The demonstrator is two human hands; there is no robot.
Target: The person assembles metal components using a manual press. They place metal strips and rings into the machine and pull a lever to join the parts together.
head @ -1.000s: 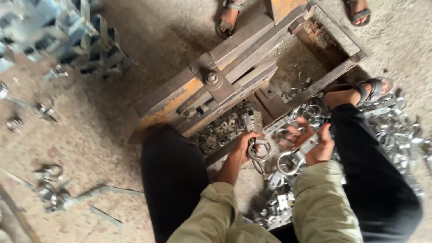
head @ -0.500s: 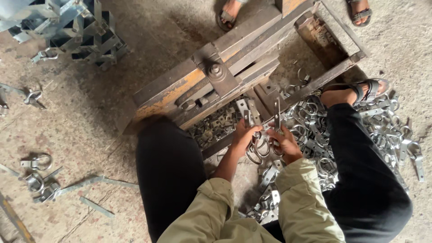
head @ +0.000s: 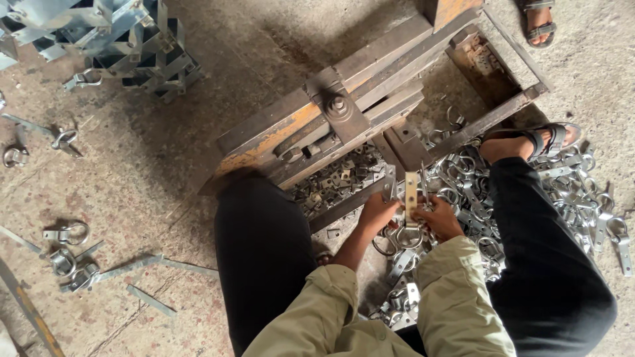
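My left hand (head: 376, 213) and my right hand (head: 440, 220) are close together in front of me, both gripping one metal ring clamp (head: 411, 198). Its flat strap stands upright between the hands and its ring (head: 410, 238) hangs below them. The hands are just in front of a heavy rusty iron press (head: 317, 125) on the floor. A pile of similar ring clamps (head: 569, 192) spreads around my right leg and under my hands.
Small flat metal pieces (head: 337, 182) fill a gap under the press. Stacked metal brackets (head: 112, 39) stand far left. Loose clamps and strips (head: 73, 254) lie on the concrete floor at left. Another person's sandalled foot (head: 541, 23) is at the top right.
My hands came together from the pile at right. They now hold one clamp upright in front of the press. The view shifted slightly.
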